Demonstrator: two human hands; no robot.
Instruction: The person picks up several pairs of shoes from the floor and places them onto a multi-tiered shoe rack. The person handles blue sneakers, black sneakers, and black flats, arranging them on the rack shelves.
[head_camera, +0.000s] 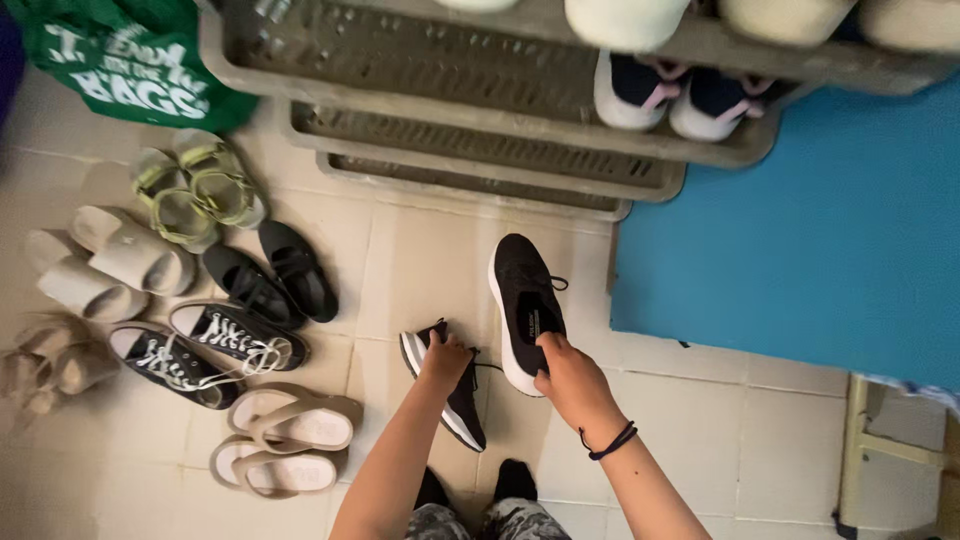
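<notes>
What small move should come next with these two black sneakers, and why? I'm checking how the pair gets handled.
Probably turn the left sneaker upright. It lies tipped on its side under the left hand, while the right sneaker stands sole-down, gripped at the heel by the right hand. Righted, both would sit as a pair before the rack.

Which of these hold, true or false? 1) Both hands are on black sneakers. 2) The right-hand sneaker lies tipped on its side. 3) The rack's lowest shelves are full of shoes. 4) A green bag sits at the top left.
1) True: the left hand grips one black sneaker and the right hand holds the other sneaker at its heel.
2) False: it stands sole-down; the left-hand one is tipped.
3) False: the lower shelves show no shoes; a dark pair sits higher.
4) True: green bag.
</notes>
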